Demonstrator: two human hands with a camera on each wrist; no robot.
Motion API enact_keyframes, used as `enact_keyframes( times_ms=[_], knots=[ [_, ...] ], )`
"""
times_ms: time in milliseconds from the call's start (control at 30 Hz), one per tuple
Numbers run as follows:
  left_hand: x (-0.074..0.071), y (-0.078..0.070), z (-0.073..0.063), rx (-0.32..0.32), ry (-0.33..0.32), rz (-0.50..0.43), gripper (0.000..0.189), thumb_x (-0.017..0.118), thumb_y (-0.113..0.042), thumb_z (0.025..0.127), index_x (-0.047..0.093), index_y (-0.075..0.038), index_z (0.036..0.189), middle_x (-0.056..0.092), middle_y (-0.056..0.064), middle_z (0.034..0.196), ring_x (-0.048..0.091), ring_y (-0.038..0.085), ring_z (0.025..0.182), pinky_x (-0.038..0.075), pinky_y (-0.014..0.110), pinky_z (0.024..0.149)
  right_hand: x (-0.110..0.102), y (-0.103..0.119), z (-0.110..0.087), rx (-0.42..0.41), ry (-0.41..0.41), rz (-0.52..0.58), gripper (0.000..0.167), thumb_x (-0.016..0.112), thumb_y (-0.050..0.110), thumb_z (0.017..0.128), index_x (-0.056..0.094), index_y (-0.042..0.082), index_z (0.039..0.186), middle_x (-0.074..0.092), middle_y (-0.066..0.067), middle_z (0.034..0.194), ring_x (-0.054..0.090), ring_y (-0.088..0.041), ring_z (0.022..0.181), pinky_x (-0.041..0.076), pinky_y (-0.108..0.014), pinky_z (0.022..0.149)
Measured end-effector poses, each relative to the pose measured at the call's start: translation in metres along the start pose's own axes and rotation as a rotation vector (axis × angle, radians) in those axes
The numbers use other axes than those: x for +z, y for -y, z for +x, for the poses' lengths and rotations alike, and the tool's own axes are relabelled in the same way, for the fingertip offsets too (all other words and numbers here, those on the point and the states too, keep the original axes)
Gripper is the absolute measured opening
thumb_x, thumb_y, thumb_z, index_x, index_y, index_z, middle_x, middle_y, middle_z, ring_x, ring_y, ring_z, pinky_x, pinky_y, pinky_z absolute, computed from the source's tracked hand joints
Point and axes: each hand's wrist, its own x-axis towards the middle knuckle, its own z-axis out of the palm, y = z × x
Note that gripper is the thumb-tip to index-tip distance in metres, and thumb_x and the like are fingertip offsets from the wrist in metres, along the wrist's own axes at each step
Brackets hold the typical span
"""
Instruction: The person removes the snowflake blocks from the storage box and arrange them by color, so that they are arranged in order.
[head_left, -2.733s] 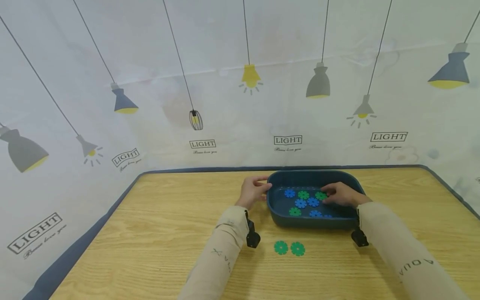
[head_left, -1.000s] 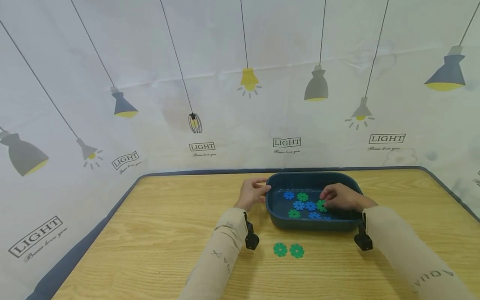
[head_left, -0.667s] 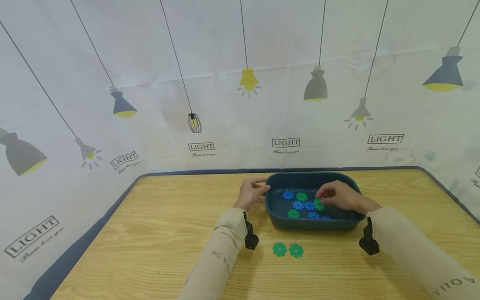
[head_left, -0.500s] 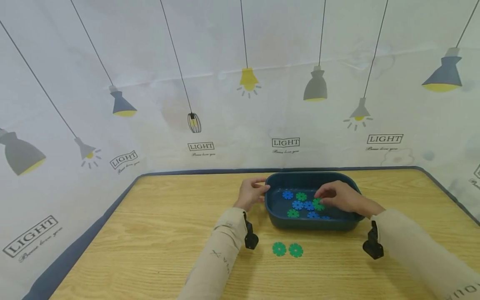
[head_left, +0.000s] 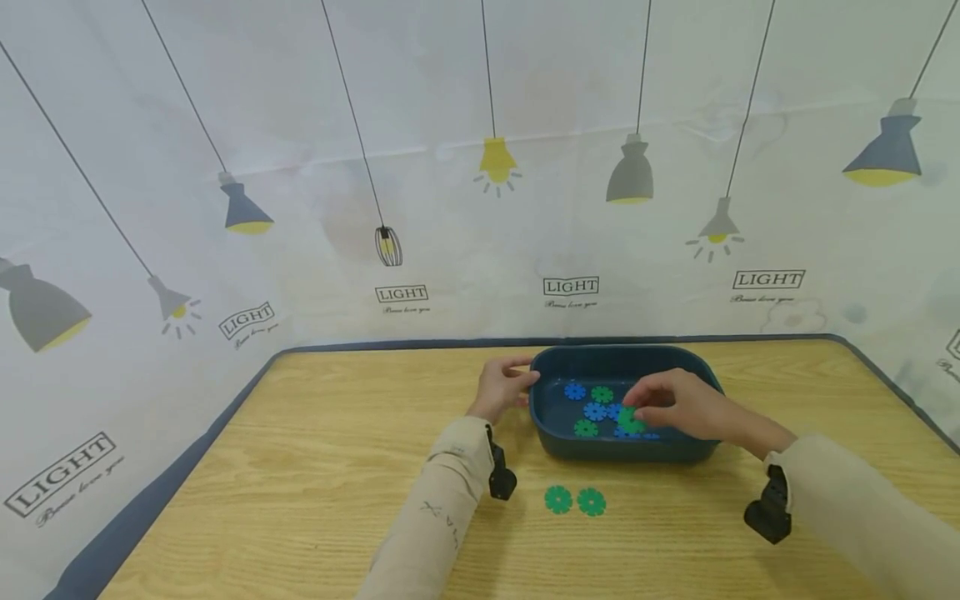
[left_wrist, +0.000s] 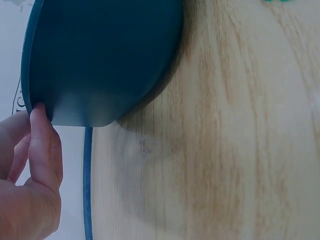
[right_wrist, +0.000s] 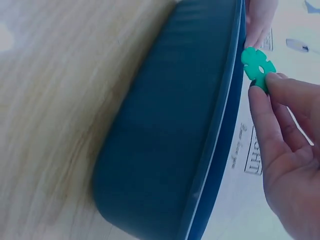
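While our left hand (head_left: 498, 390) pinches the dark blue tray (head_left: 622, 450) by the rim at its left end, our right hand (head_left: 686, 406) hangs over the tray with its grip clamped on a notched green disc (right_wrist: 252, 59) (we can see the hole in its middle), between thumb and finger. Beneath and beside it we see several blue discs (head_left: 595, 411) and two loose green discs (head_left: 602, 394) lying in the tray. On the table (head_left: 322, 500) in front of the tray, a further green pair (head_left: 558, 500) lies, just beside each other.
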Motion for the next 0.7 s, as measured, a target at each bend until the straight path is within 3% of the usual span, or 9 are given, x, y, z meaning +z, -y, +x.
enact_keyframes(
  times_ms=[300, 500, 700],
  knots=[
    [0.001, -0.001, -0.002, -0.008, -0.015, 0.010, 0.031, 0.064, -0.008, 0.081, 0.062, -0.006, 0.111, 0.063, 0.012, 0.087, 0.063, 0.026, 0.079, 0.053, 0.032, 0.059, 0.014, 0.013, -0.010, -0.022, 0.089, 0.117, 0.015, 0.059, 0.010, 0.085, 0.060, 0.000, 0.096, 0.061, -0.006, 0.086, 0.060, -0.016, 0.072, 0.051, -0.028, 0.063],
    [0.000, -0.001, -0.002, 0.002, -0.001, 0.002, 0.032, 0.064, -0.009, 0.081, 0.061, -0.006, 0.113, 0.062, 0.012, 0.088, 0.062, 0.030, 0.082, 0.053, 0.034, 0.059, 0.024, 0.014, -0.014, -0.044, 0.124, 0.116, 0.013, 0.062, 0.011, 0.083, 0.061, 0.003, 0.092, 0.061, -0.001, 0.082, 0.058, -0.012, 0.065, 0.048, -0.025, 0.058],
    [0.000, -0.001, -0.002, 0.002, 0.027, -0.022, 0.034, 0.062, -0.009, 0.083, 0.058, -0.004, 0.117, 0.059, 0.013, 0.090, 0.061, 0.035, 0.085, 0.051, 0.043, 0.068, 0.036, 0.006, -0.019, -0.138, 0.144, 0.107, 0.011, 0.063, 0.012, 0.082, 0.062, 0.004, 0.090, 0.059, 0.000, 0.080, 0.056, -0.008, 0.068, 0.049, -0.025, 0.058]
  ],
)
